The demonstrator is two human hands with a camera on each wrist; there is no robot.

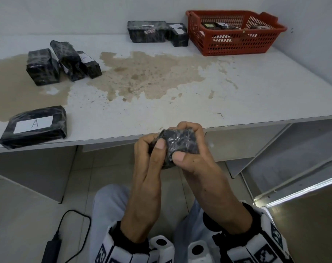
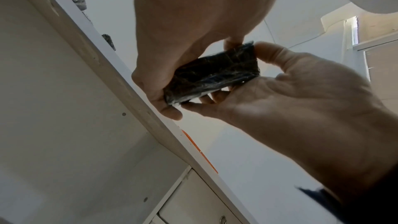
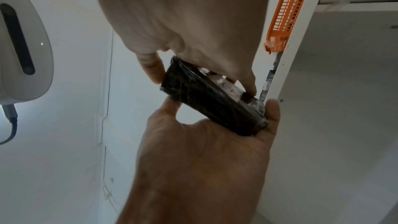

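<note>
wrist bands (image 1: 121,253) with black-and-white marker squares sit at the bottom edge, cut off by the frame. just beyond them the left hand (image 1: 148,164) and right hand (image 1: 197,164) both grasp one small package (image 1: 181,142), with thumbs pressed on its near face and fingers curled round the far side. it is held in the air above the lap (image 1: 108,205), just in front of the table (image 1: 256,88) edge and not resting on it. the package is a black block under crinkled clear film that catches the light. the right wrist view shows a white label (image 3: 227,85) on one face, half covered by fingers, with its writing unreadable. at the table's front left lies a larger black parcel (image 1: 38,138) whose paper slip (image 1: 33,124) reads "a". labels on the back parcels (image 1: 148,34) and in the red basket (image 1: 199,35) are too small to read.
</note>
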